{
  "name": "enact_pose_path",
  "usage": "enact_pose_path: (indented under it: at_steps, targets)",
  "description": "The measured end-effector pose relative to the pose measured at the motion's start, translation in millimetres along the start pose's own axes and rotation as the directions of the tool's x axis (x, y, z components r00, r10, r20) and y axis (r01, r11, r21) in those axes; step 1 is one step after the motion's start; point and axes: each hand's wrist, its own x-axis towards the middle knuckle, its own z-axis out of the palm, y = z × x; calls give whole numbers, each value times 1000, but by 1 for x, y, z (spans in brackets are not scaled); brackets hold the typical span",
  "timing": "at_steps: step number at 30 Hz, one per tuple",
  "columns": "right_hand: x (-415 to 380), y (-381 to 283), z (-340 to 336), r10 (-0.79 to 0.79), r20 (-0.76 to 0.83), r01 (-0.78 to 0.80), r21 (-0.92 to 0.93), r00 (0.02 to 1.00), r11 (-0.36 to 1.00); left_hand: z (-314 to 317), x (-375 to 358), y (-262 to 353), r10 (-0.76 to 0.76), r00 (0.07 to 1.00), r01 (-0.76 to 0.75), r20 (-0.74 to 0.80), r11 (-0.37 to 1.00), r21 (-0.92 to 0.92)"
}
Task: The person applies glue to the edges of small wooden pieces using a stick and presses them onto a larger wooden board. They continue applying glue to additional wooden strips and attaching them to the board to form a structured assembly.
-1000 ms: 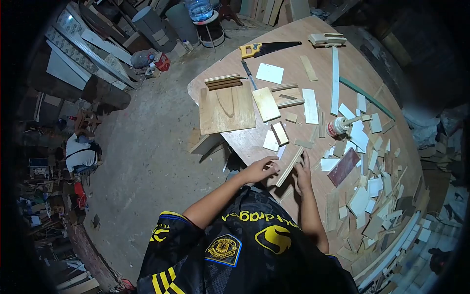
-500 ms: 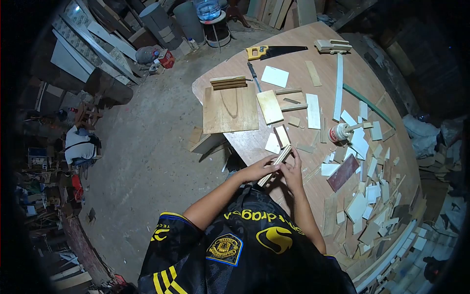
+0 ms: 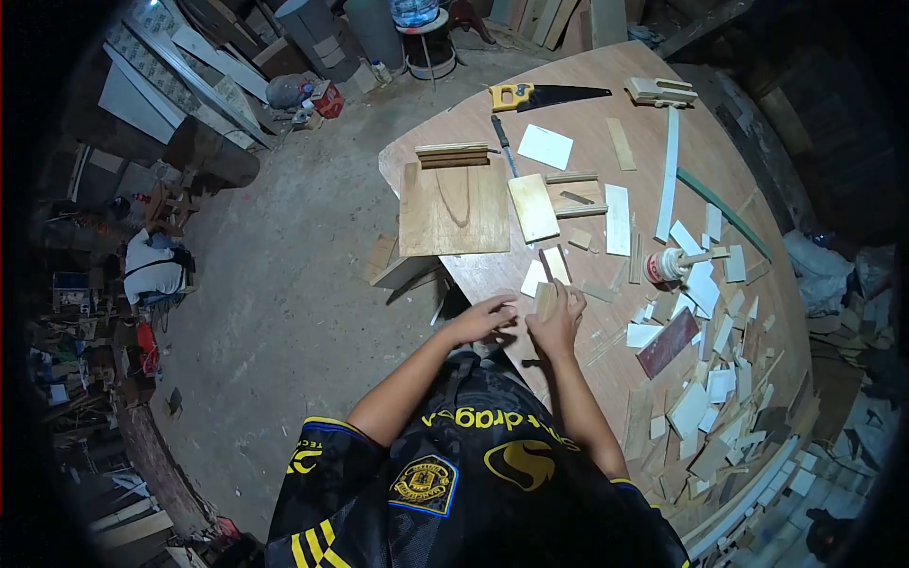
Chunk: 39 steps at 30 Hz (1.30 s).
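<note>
My right hand point(image 3: 557, 324) grips a small light wooden block point(image 3: 546, 300) near the table's front edge; part of the block is hidden by my fingers. To its left, my left hand point(image 3: 485, 320) is off the block, fingers apart and holding nothing. Just beyond the block lie a small wooden piece with dark edge strips point(image 3: 556, 265) and a white offcut point(image 3: 534, 278). A square plywood panel point(image 3: 454, 213) rests at the table's left edge, with stacked brown strips point(image 3: 453, 157) behind it.
On the table point(image 3: 587, 350) are a yellow-handled saw point(image 3: 549, 97), a glue tub point(image 3: 665, 266) with a stick across it, a dark red board point(image 3: 668, 343) and many scattered offcuts point(image 3: 691, 407) to the right. Another person point(image 3: 156, 268) sits low at the far left.
My left hand has let go of the wooden block and drawn left. My right hand now holds it alone, turned and lowered toward the table. The view has shifted slightly.
</note>
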Motion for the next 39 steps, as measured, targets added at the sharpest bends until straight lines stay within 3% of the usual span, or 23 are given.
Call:
enact_pose_path:
  at_steps: [2, 4, 6, 8, 9, 11, 12, 14, 15, 17, 18, 20, 21, 22, 24, 26, 28, 31, 33, 39]
  targets:
    - [7, -13, -1, 89, 74, -85, -64, 993, 994, -27, 2, -4, 76, 967, -45, -242, 990, 133]
    - [16, -11, 11, 169, 125, -141, -205, 978, 968, -67, 15, -29, 258, 857, -202, -446, 965, 169]
    - [24, -13, 17, 173, 117, -146, -213, 978, 966, -102, 16, -21, 312, 717, -121, -623, 936, 331]
    - [27, -14, 25, 180, 109, -151, -230, 978, 961, -143, 21, -13, 350, 618, -113, -704, 926, 361]
    - [25, -13, 30, 152, 75, -123, -307, 985, 944, -164, 24, -8, 344, 625, -114, -701, 928, 354]
    - [29, -29, 32, 137, 31, -104, -490, 990, 866, -202, 29, 8, 351, 542, -67, -764, 924, 377]
    - [39, -35, 33, 141, 34, -105, -501, 989, 859, -219, 34, 15, 341, 547, -68, -764, 928, 365]
    - [62, -45, 39, -110, -91, 99, -110, 990, 989, -245, 40, 34, 408, 430, -45, -805, 900, 433]
    - [82, -50, 48, -171, -121, 175, 27, 978, 984, -255, 43, 42, 390, 441, -38, -808, 908, 417]
    - [135, -76, 60, -67, 0, 64, 298, 998, 952, -273, 51, 60, 456, 389, 20, -801, 864, 502]
    - [164, -74, 80, -140, -94, 161, 283, 986, 946, -280, 58, 69, 447, 394, 24, -803, 868, 496]
    - [217, -81, 103, -90, -74, 109, 304, 993, 946, -291, 68, 83, 377, 425, -69, -823, 920, 386]
    - [239, -93, 105, 44, 68, -67, 376, 997, 924, -295, 72, 89, 350, 435, -43, -830, 929, 369]
    - [254, -107, 105, 81, 97, -114, 407, 992, 906, -294, 74, 96, 343, 435, -37, -833, 931, 363]
    - [277, -124, 108, 109, 165, -149, 258, 980, 955, -293, 77, 110, 316, 457, 18, -832, 931, 364]
    - [289, -120, 123, 94, 179, -137, 248, 979, 959, -303, 84, 109, 328, 488, 28, -809, 921, 390]
    - [299, -116, 137, 80, 190, -125, 241, 978, 962, -301, 88, 115, 267, 526, 154, -807, 904, 399]
    - [309, -116, 144, 27, 175, -60, 184, 984, 981, -306, 95, 124, 282, 515, 177, -810, 889, 422]
    - [309, -121, 142, -76, 179, 68, 50, 981, 996, -310, 102, 125, 268, 512, 210, -816, 882, 422]
    - [307, -132, 141, 7, 169, 11, -106, 986, 994, -310, 103, 139, 160, 565, 309, -809, 868, 388]
